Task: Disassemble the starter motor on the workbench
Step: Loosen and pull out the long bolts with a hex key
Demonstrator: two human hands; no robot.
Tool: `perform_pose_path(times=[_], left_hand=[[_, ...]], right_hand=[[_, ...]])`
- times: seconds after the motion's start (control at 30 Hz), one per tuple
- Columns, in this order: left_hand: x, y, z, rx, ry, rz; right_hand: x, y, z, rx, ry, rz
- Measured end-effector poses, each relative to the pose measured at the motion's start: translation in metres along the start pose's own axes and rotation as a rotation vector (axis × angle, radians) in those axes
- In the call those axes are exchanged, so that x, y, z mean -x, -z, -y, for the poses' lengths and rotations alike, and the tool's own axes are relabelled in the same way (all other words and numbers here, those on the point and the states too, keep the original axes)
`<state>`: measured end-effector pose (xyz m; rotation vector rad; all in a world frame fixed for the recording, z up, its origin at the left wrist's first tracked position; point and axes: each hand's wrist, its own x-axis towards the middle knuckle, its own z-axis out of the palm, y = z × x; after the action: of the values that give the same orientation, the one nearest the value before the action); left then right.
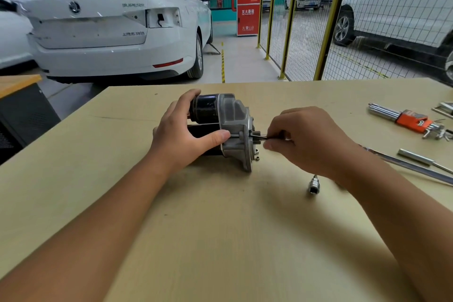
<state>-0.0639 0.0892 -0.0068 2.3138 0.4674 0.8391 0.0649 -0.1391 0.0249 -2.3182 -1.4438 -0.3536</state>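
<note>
— Two hands are on the job, right? Where is the starter motor (221, 130)?

— It lies on its side in the middle of the desk (220, 228). The black round part points left and the grey metal end points right.

— What is the left hand (182, 135) doing?

— It wraps over the black part. The thumb presses on the grey end.

— And the right hand (306, 141)?

— Its fingers pinch a thin dark tool (263, 137). The tip of the tool touches the grey end of the motor.

— What else is on the desk?

— One small silver socket (313, 186) lies near the right wrist. A long metal bar (416, 167) lies to the right. Some hex keys in an orange holder (414, 121) sit further back. A white car (115, 22) is parked behind the desk.
</note>
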Motion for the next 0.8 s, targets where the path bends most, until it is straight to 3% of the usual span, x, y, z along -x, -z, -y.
perform_pose_path(times=[0.2,0.4,0.8], left_hand=[[-0.002,-0.001,0.006,0.007,-0.022,0.007],[-0.004,0.003,0.012,0.147,0.013,0.004],[-0.007,0.005,0.019,0.171,-0.002,0.087]], right_hand=[[0.001,-0.002,-0.001,-0.162,-0.060,-0.041],[-0.003,-0.002,-0.003,-0.103,-0.024,0.026],[0.000,-0.004,-0.005,-0.180,-0.059,0.015]])
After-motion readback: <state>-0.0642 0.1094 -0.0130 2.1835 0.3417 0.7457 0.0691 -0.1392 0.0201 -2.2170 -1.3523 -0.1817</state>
